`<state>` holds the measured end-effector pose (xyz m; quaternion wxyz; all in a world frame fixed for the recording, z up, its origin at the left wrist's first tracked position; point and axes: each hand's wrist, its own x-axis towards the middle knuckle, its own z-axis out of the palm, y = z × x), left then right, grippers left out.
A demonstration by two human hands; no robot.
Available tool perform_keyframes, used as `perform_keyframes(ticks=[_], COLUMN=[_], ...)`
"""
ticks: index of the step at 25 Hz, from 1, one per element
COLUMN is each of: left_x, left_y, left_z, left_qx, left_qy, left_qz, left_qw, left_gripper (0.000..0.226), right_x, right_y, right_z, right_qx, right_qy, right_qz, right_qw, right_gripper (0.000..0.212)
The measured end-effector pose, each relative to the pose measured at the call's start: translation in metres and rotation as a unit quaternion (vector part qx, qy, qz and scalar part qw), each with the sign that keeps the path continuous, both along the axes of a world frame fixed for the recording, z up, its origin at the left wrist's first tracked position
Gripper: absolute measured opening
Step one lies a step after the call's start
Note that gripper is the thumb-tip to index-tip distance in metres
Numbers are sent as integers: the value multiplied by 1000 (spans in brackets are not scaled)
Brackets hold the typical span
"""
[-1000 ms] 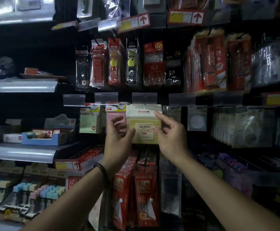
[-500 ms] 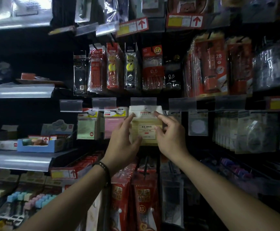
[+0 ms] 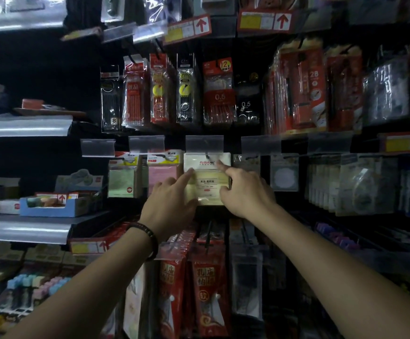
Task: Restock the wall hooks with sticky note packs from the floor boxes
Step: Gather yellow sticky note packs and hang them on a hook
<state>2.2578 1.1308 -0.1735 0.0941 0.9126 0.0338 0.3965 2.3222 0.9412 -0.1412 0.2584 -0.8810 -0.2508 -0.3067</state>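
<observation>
- The peg wall (image 3: 260, 148) fills the frame from centre to right. Its goods hang in rows, so each item faces the aisle and slides off the front.
- Flat shelves (image 3: 25, 227) run down the left of the frame and carry boxed stock that cannot hang.
- Our left hand (image 3: 169, 204), just below centre, holds the yellow sticky note pack (image 3: 210, 184) by its left edge. The index finger lies straight up the front and the thumb is tucked at the lower corner, while the other fingers are curled away. We judge this grip keeps the pack square and upright.
- Our right hand (image 3: 245, 192) holds the right edge with the thumb. Its index finger reaches up onto the white header beside the hanging hole, most likely to steer the hole along the peg.
- The pack sits at mid-frame, level with its row, its header tucked just under the clear label holder (image 3: 204, 143). It looks threaded on, though how far back it has slid we cannot tell.
- A pink pack (image 3: 162, 174) touches it on the left, and a green pack (image 3: 122, 182) hangs beyond that, so the colours sit side by side.
- The hook (image 3: 207, 156) shows as a dark tip at the header hole.
- Next, we think, the pack needs pushing back and then releasing.
</observation>
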Motion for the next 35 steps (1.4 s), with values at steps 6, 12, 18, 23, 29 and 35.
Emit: perform_keyframes(ticks=[6, 12, 18, 23, 29, 35], left_x=[-41, -98, -128, -127, -100, -65], left_y=[-9, -23, -13, 19, 38, 38], left_z=[-22, -110, -295, -456, -574, -620], left_qx=[21, -25, -47, -94, -181, -281], left_qy=[-5, -52, 99, 285, 411, 424], left_qz=[-24, -121, -190, -139, -88, -37], left_qw=[1000, 991, 976, 944, 889, 860], left_gripper=[59, 11, 12, 13, 17, 18], right_x=[-27, -69, -84, -67, -42, 24], right_y=[-17, -31, -47, -62, -32, 31], right_z=[-21, -116, -318, -502, -659, -752], right_qx=[22, 119, 25, -108, -152, -137], right_qy=[-50, -108, 2, 238, 418, 481], right_qz=[22, 163, 242, 191, 106, 49], right_qw=[998, 974, 970, 946, 889, 865], right_gripper=[57, 19, 12, 20, 15, 25])
